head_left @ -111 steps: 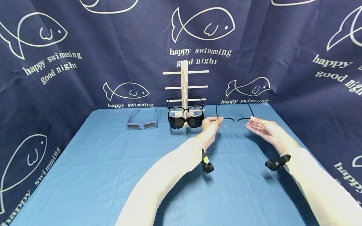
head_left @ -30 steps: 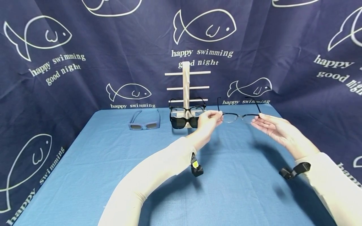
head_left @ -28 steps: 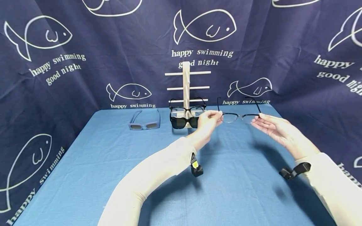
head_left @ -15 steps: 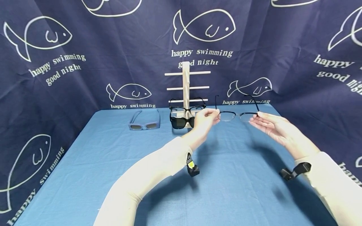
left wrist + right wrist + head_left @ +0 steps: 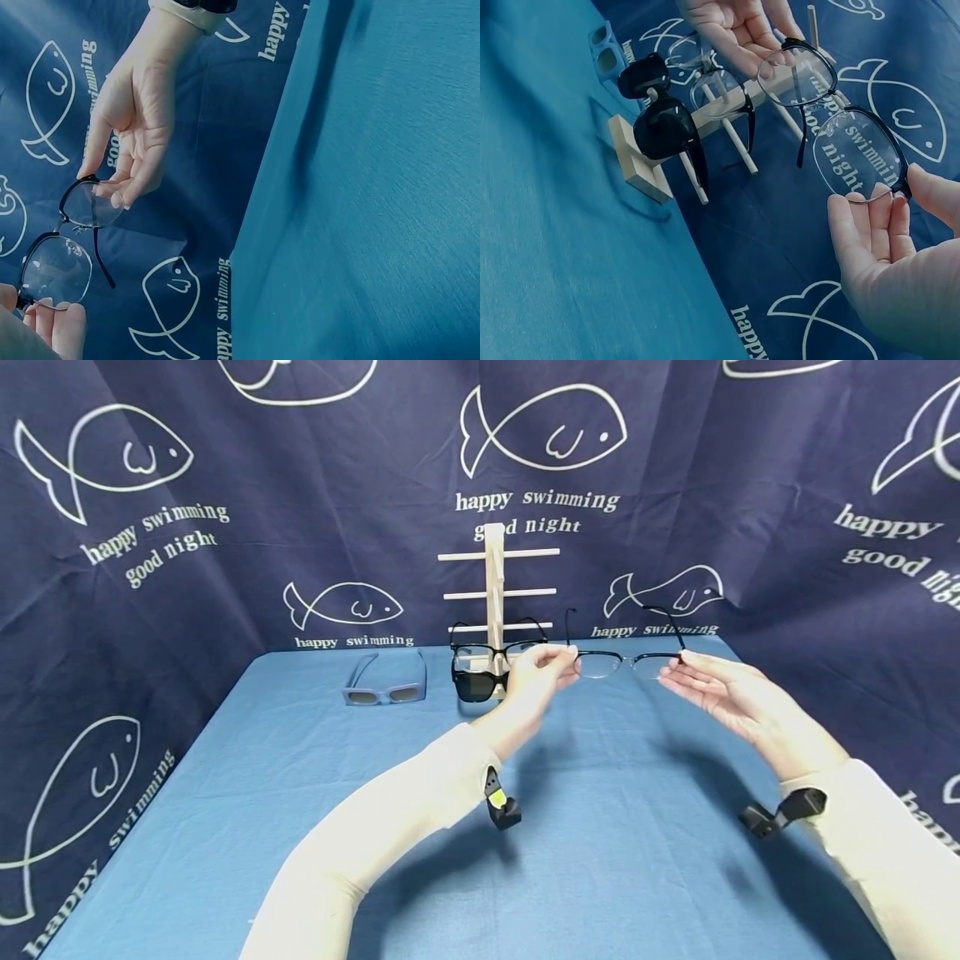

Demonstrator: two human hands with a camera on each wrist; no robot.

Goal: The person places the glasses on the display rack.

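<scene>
Between my two hands I hold a pair of eyeglasses [image 5: 600, 665] with clear lenses and black brow bars, raised above the table with the temples open and pointing away. My left hand [image 5: 531, 687] pinches the left end of the frame, and my right hand [image 5: 742, 703] pinches the right end near the hinge. Just left stands a wooden display rack [image 5: 494, 568] with crossbars. Its lower part carries black-framed clear glasses [image 5: 472, 658] and, under them, black sunglasses [image 5: 474, 687], both partly hidden behind my left hand.
Blue-framed sunglasses [image 5: 384, 695] lie on the blue table cloth [image 5: 300, 760] left of the rack, temples open. A dark blue curtain [image 5: 352, 468] with white fish prints hangs behind and along both sides. The rack's upper crossbars [image 5: 739, 142] stick out sideways near the held glasses.
Both hands have lifted the eyeglasses higher over the table. In the last second, the glasses have shifted slightly left toward the rack, and my left hand now covers more of the black sunglasses.
</scene>
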